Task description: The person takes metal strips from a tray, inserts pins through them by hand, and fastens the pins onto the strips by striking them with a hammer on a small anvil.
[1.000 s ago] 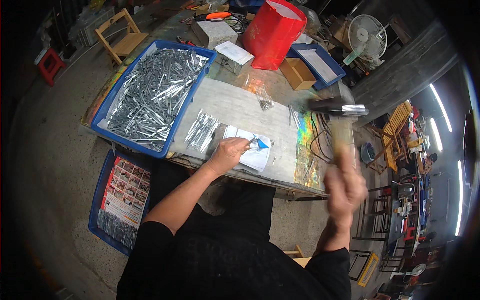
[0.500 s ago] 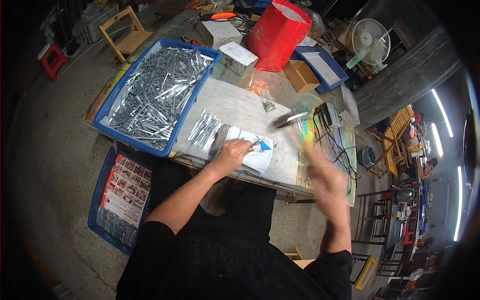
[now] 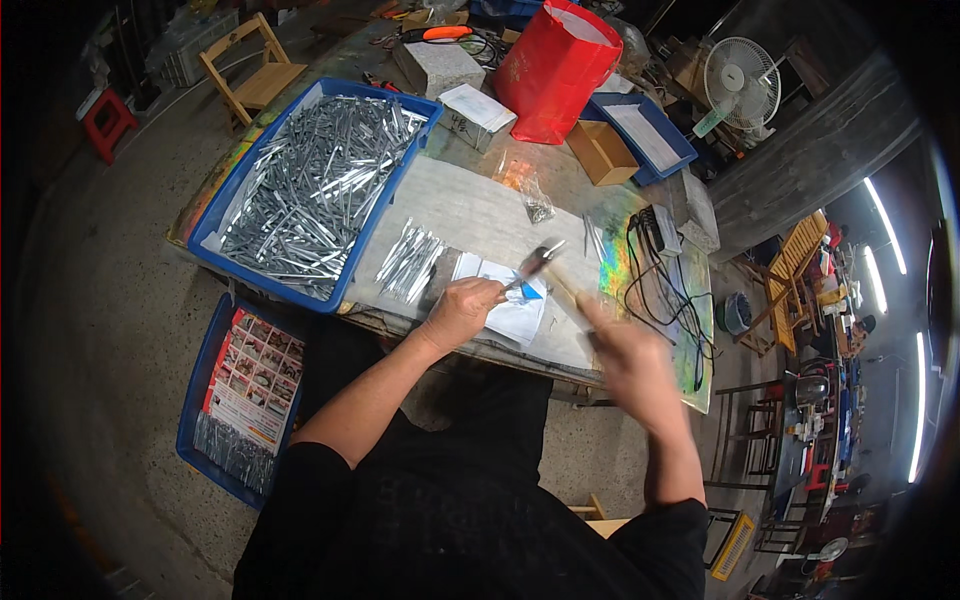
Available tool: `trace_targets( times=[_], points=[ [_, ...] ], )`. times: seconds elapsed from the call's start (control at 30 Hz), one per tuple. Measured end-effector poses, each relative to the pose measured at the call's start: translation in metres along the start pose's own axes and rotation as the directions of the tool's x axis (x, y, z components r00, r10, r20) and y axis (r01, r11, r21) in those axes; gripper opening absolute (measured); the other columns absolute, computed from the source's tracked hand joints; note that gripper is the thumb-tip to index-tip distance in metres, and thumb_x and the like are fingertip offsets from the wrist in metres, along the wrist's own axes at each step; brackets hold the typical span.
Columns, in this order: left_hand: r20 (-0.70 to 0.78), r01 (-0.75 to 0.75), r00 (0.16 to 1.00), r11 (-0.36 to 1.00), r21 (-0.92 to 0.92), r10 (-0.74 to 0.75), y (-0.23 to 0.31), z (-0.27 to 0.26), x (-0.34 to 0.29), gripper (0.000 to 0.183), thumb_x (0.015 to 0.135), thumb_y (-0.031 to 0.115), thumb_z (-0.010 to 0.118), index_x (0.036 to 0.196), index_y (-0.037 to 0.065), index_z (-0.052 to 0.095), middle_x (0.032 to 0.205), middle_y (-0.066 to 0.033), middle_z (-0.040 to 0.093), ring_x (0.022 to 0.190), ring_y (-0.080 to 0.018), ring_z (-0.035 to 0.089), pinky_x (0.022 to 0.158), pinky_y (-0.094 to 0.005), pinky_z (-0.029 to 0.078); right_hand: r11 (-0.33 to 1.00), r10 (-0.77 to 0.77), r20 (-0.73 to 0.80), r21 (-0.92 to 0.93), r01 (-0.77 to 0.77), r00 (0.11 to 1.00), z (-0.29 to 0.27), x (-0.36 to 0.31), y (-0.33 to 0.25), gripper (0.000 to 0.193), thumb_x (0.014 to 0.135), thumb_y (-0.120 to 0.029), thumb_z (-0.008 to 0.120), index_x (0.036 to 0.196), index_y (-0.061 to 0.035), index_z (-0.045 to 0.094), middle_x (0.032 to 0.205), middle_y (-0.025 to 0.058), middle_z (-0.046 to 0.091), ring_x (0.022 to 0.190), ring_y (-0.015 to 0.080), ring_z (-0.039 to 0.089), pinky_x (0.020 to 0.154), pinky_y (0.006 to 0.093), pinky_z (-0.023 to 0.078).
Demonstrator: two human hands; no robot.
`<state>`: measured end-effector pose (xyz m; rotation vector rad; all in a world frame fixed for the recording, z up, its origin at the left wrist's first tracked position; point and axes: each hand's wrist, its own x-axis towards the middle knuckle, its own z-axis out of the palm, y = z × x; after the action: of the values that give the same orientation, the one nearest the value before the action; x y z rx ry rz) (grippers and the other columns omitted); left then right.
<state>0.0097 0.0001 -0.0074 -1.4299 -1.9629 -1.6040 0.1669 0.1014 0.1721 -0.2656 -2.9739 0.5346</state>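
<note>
My left hand (image 3: 463, 305) rests on the workbench (image 3: 470, 215), pinching a small metal piece with a blue part (image 3: 527, 291) on white paper (image 3: 513, 316). My right hand (image 3: 628, 352), blurred with motion, grips a hammer (image 3: 545, 263) by its wooden handle. The hammer head is low, just above the piece by my left fingers. A small pile of metal strips (image 3: 411, 260) lies just left of my left hand.
A big blue tray (image 3: 236, 200) of metal strips fills the bench's left. A red bag (image 3: 553, 70), cardboard box (image 3: 602, 152), small blue tray (image 3: 645, 130) and cables (image 3: 660, 280) lie beyond. Another blue crate (image 3: 240, 400) sits on the floor at left.
My right hand swung the hammer down from high at the right to the piece held by my left hand. My left hand stayed in place.
</note>
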Motion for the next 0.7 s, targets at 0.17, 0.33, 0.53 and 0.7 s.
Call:
trace_targets(
  times=[0.17, 0.33, 0.53, 0.7],
  points=[
    [-0.001, -0.002, 1.0, 1.0, -0.015, 0.002, 0.0, -0.001, 0.002, 0.004, 0.069, -0.001, 0.055, 0.07, 0.0, 0.051, 0.061, -0.0125, 0.052, 0.057, -0.0279, 0.053, 0.05, -0.0349, 0.041, 0.975, -0.025, -0.23, 0.21, 0.075, 0.973, 0.005, -0.01, 0.017, 0.039, 0.073, 0.0, 0.057, 0.111, -0.0006, 0.049, 0.068, 0.0173, 0.057, 0.059, 0.0186, 0.057, 0.055, 0.027, 0.043],
    [-0.007, 0.017, 1.0, 0.999, -0.027, -0.017, 0.001, 0.0, 0.004, 0.006, 0.07, 0.001, 0.057, 0.07, -0.001, 0.051, 0.06, -0.0134, 0.051, 0.056, -0.0275, 0.052, 0.049, -0.0345, 0.041, 0.947, 0.081, -0.299, 0.32, 0.02, 0.951, 0.014, -0.021, 0.036, 0.039, 0.076, -0.002, 0.055, 0.114, 0.0003, 0.046, 0.082, 0.0159, 0.061, 0.071, 0.0142, 0.058, 0.064, 0.0243, 0.044],
    [0.03, 0.113, 0.993, 0.993, -0.03, -0.112, 0.003, -0.001, 0.008, 0.004, 0.072, 0.001, 0.055, 0.073, -0.002, 0.053, 0.068, -0.0144, 0.055, 0.06, -0.0263, 0.055, 0.053, -0.0315, 0.043, 0.423, 0.559, -0.003, 0.861, -0.282, 0.829, 0.073, -0.028, 0.097, 0.044, 0.078, -0.001, 0.05, 0.121, -0.0037, 0.041, 0.063, -0.0027, 0.04, 0.049, 0.0033, 0.033, 0.044, 0.0167, 0.028],
    [0.043, 0.444, 0.869, 0.739, -0.506, -0.493, 0.004, 0.0, 0.012, 0.011, 0.081, 0.008, 0.052, 0.076, -0.002, 0.053, 0.065, -0.0021, 0.055, 0.057, -0.0043, 0.052, 0.051, -0.0192, 0.044, 0.178, 0.684, 0.22, 0.875, -0.451, 0.696, 0.114, -0.026, 0.137, 0.049, 0.08, -0.007, 0.044, 0.127, -0.0099, 0.031, 0.055, 0.0011, 0.046, 0.037, 0.0071, 0.036, 0.03, 0.0198, 0.028]
  ],
)
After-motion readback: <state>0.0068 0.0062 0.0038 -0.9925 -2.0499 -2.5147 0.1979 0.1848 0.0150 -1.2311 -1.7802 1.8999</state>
